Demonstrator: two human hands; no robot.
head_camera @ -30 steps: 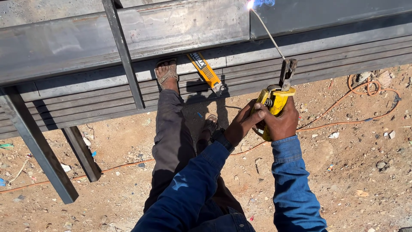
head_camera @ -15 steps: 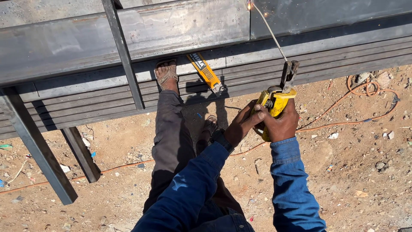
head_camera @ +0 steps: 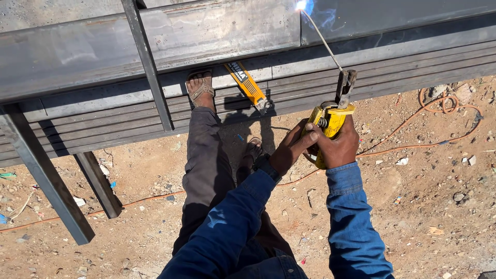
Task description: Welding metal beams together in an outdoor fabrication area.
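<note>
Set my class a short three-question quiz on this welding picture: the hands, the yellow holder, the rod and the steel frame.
1. True or false: both hands grip the yellow electrode holder.
2. Where does the tip of the welding rod touch?
A. the sandy ground
B. the seam in the steel beam, where a spark glows
C. the orange cable
3. Fill in: the yellow spirit level lies on the steel bars beside the person's sandalled ____.

Key
1. True: the right hand wraps the handle and the left hand steadies it.
2. B
3. foot
</note>
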